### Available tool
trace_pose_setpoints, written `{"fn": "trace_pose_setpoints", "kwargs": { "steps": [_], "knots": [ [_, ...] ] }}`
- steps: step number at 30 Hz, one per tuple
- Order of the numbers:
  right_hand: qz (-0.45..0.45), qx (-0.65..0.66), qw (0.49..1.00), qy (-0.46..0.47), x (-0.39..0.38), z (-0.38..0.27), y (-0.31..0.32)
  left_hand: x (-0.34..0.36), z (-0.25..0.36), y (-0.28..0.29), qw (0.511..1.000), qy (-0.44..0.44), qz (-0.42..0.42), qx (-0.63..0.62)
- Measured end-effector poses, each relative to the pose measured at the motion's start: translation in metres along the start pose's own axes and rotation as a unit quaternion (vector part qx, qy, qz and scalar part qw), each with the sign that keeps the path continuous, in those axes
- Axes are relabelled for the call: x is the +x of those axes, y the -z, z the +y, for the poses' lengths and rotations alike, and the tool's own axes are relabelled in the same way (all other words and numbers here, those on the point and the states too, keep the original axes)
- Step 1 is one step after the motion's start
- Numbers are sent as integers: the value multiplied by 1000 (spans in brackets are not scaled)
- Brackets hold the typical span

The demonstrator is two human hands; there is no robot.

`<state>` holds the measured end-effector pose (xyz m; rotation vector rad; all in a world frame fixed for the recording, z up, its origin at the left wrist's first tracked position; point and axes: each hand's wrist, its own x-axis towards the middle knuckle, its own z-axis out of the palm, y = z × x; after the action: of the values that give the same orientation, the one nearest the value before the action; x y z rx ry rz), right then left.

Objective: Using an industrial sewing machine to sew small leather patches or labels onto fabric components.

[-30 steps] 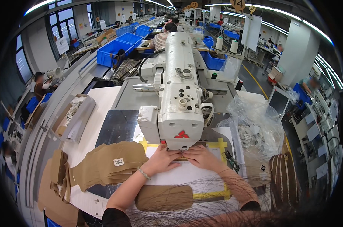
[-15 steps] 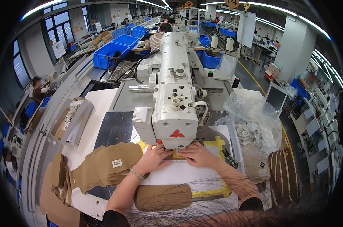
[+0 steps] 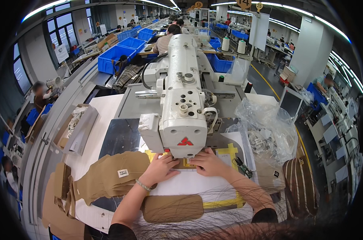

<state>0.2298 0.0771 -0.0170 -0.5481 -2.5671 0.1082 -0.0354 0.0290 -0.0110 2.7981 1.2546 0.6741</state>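
Observation:
The white sewing machine head [image 3: 181, 136] stands in front of me, over a sheet [image 3: 181, 182] with yellow tape. My left hand [image 3: 162, 168] rests below it, fingers spread, tips at the small yellow piece [image 3: 189, 163] under the head. My right hand [image 3: 208, 163] lies just right of that piece, fingers bent but apart, tips touching it; what lies under them is partly hidden. A rounded brown piece [image 3: 171, 208] lies nearer me, and a stack of brown pieces [image 3: 101, 178] is at left.
A cardboard box [image 3: 79, 128] sits at left, a clear plastic bag [image 3: 269, 132] at right, dark snips [image 3: 242, 167] below it. Striped fabric [image 3: 299, 184] lies at far right. Blue bins [image 3: 115, 60] and co-workers are in the background; one person [image 3: 321, 84] works at right.
The view has shifted slightly, moving the machine leftward in it. My hands have edged apart and up, showing more of the yellow piece between my fingertips.

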Motion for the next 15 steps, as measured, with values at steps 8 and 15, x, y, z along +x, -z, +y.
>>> {"fn": "trace_pose_setpoints", "kwargs": {
  "steps": [8, 15],
  "knots": [
    [-6, 5, 1000, -24, -2, 0, -2, 3, 3, 3, 999, 21, -35, -5],
    [2, 13, 1000, -25, -8, 2, -7, 1, 2, 1, 1000, -9, -13, 11]
  ]
}}
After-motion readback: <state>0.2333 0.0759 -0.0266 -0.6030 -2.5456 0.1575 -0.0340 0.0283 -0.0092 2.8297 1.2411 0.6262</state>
